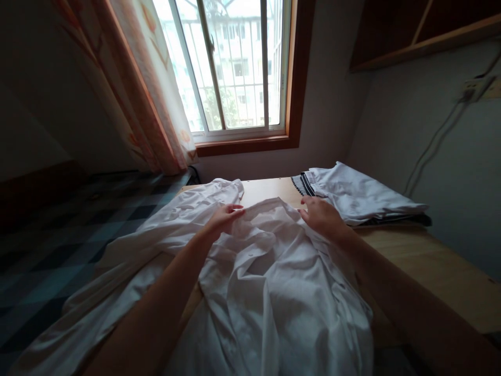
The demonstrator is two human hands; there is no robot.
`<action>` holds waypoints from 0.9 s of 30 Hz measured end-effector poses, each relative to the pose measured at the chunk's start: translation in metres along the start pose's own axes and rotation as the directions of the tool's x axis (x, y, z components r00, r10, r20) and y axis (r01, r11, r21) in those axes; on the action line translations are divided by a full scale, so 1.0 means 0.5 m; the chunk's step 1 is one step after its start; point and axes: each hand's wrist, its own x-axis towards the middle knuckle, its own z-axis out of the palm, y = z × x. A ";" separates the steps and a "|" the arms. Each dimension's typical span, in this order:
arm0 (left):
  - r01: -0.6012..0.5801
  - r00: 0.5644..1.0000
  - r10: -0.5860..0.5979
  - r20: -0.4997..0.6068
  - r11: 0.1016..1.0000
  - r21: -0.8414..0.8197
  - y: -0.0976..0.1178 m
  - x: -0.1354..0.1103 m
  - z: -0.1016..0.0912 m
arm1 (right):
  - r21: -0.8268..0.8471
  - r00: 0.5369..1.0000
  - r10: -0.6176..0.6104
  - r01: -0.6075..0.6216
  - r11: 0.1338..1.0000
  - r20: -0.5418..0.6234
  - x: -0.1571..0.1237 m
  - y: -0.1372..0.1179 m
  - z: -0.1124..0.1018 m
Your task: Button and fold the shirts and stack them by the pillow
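A white button-up shirt [270,282] lies spread and wrinkled in front of me, its collar end pointing toward the window. My left hand [225,218] pinches the left side of the collar edge. At the right side of the collar is my right hand [321,216], its thumb close to or touching the cloth and its index finger apart from the thumb. The shirt's loose white cloth spreads far to the left, under my left forearm. A few small buttons show along the front.
Folded white clothing [360,193] with a black-striped trim sits at the back right on the wooden board [426,256]. Checked bedding [47,245] lies to the left. Behind are a window [238,68], a curtain [133,78] and a hanging cord [430,143].
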 end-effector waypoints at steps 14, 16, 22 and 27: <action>-0.032 0.998 0.043 -0.040 0.967 0.252 -0.065 -0.058 0.006 | 0.219 0.988 -0.057 0.025 0.975 0.145 -0.038 0.061 0.057; 0.002 1.000 0.000 -0.009 0.966 0.258 -0.066 -0.060 0.001 | 0.260 0.983 -0.067 0.021 0.965 0.169 -0.037 0.067 0.052; -0.071 0.995 0.084 -0.061 0.979 0.190 -0.063 -0.062 -0.024 | 0.359 0.974 -0.070 -0.013 0.933 0.217 -0.040 0.078 0.035; -0.151 0.969 0.181 -0.169 0.973 0.175 -0.041 -0.068 -0.052 | 0.444 0.979 -0.102 0.013 0.896 0.177 -0.041 0.084 0.030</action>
